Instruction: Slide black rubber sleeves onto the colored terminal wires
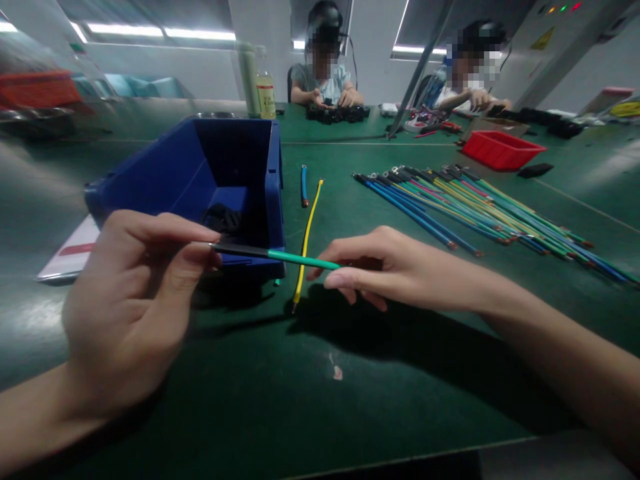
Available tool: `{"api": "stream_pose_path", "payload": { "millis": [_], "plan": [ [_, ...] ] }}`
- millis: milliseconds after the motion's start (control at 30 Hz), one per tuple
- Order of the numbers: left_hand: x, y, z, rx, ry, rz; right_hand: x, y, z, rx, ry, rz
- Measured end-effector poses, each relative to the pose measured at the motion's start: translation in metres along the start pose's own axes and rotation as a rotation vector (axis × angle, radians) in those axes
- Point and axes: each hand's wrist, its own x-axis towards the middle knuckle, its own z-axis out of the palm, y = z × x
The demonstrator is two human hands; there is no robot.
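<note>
Both my hands hold one green wire [300, 259] level above the green table [280, 393]. My left hand [133, 300] pinches the black sleeve on the wire's left end between thumb and fingers. My right hand [395, 267] pinches the green end. Behind the wire stands a blue bin [190, 177] with dark parts inside. A yellow wire [306, 240] and a short blue wire [303, 185] lie on the table next to the bin.
A spread of several coloured wires [480, 203] lies at the right. A red tray [500, 150] sits behind it. A white paper [70, 253] lies left of the bin. Two other people work across the table, near bottles [265, 90].
</note>
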Motion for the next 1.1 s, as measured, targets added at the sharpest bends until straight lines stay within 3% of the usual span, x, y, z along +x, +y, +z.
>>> {"api": "stream_pose_path", "payload": {
  "millis": [133,267,433,667,800,1000,1100],
  "plan": [
    [0.001,-0.001,0.000,0.006,0.034,-0.044,-0.004,0.000,-0.021,0.156,-0.180,0.184],
    [0.005,0.004,0.001,-0.003,0.047,-0.035,-0.006,0.006,-0.034,0.139,-0.255,0.198],
    [0.007,0.009,0.002,-0.029,0.049,-0.007,-0.003,0.013,-0.030,0.199,-0.128,0.145],
    [0.003,0.006,0.004,-0.123,0.060,-0.137,-0.001,0.013,-0.022,0.303,-0.010,0.067],
    [0.000,0.000,0.002,-0.072,-0.050,0.014,-0.001,0.009,-0.020,0.333,0.034,0.031],
    [-0.001,-0.006,0.000,0.133,-0.127,0.220,0.001,0.010,-0.018,0.357,0.222,-0.024],
    [0.004,-0.002,-0.003,0.159,-0.200,0.269,0.001,0.009,-0.017,0.346,0.219,0.003]
  ]
}}
